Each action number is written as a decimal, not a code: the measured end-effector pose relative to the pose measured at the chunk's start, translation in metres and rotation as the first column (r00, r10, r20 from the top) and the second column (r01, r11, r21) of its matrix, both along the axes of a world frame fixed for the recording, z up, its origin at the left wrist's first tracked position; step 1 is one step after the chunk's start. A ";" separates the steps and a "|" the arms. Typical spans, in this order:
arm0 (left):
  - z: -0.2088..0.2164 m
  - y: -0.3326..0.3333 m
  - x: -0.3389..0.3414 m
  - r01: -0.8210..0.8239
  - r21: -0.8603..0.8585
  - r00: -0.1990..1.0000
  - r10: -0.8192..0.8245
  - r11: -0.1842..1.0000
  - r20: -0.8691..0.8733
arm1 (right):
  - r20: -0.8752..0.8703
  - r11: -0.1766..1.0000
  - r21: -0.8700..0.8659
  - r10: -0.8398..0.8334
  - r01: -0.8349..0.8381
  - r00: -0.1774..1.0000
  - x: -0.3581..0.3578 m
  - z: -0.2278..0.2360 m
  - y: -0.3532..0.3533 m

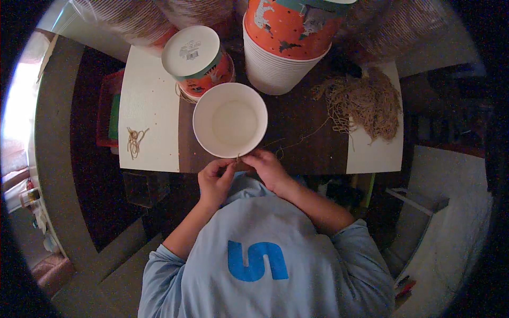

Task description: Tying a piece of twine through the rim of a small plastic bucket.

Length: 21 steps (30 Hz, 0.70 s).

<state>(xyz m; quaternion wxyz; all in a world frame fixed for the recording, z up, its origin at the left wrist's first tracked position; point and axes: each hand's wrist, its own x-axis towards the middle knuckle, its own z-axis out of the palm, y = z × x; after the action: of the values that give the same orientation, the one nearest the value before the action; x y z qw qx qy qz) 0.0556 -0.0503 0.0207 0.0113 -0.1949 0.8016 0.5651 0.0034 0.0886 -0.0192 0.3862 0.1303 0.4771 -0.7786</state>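
Note:
A round white paper bucket [230,121] stands mouth up at the table's near edge. Just in front of its near rim, my left hand [216,183] and my right hand [266,170] meet, both closed with fingertips pinched on a thin piece of brown twine [238,158]. More of the strand runs from beside my right hand toward a tangled heap of twine [366,103] at the table's right. Whether the twine touches the bucket I cannot tell.
Behind the bucket stand an upturned orange-patterned bucket [204,74] and a tall stack of white buckets [281,69] topped by an orange one. A few twine pieces [135,142] lie on the left. Plastic-wrapped stacks [127,21] line the back. A red crate [110,108] sits left of the table.

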 end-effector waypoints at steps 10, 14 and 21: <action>0.001 0.001 -0.002 -0.046 0.074 0.999 0.047 0.996 -0.017 | -0.633 0.797 0.588 0.347 0.139 0.692 0.000 0.003 -0.001; 0.002 -0.001 -0.002 -0.011 0.007 1.000 0.011 1.000 -0.021 | -0.687 0.723 0.646 0.409 0.246 0.600 0.003 -0.002 -0.002; 0.008 -0.004 -0.003 -0.051 0.178 0.986 0.022 0.983 0.162 | -0.727 0.670 0.651 0.414 0.358 0.548 0.001 0.000 -0.002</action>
<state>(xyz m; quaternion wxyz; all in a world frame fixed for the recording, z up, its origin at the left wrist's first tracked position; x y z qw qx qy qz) 0.0528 -0.0543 0.0289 0.0828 -0.2524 0.7397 0.6183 0.0047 0.0861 -0.0197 0.0358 -0.1201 0.8743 -0.4690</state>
